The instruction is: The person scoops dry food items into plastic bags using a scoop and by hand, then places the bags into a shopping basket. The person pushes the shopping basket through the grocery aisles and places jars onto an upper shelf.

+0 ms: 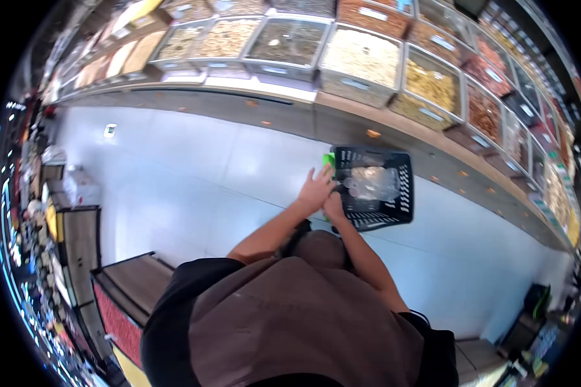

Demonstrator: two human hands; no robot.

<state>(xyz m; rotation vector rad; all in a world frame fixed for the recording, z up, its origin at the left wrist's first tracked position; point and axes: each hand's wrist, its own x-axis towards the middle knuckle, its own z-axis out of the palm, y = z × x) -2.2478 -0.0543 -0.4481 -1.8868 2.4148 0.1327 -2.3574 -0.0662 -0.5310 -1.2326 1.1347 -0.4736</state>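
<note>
A black plastic basket [407,193] with slotted walls is in front of me, right of centre. Inside it lies a clear plastic bag [376,183] with pale contents. My left hand [316,188] is at the basket's left side, its fingers spread near a bright green item [329,158]. Close beside it, my right hand [334,206] is closed at the basket's left edge, by a dark part that looks like the handle; its grip is too small to make out fully.
Bins of dry goods [361,58] line a long curved counter [290,122] ahead. Below is a pale tiled floor [193,174]. Wooden display units [132,284] stand at the left, and a white bag [81,186] sits behind them.
</note>
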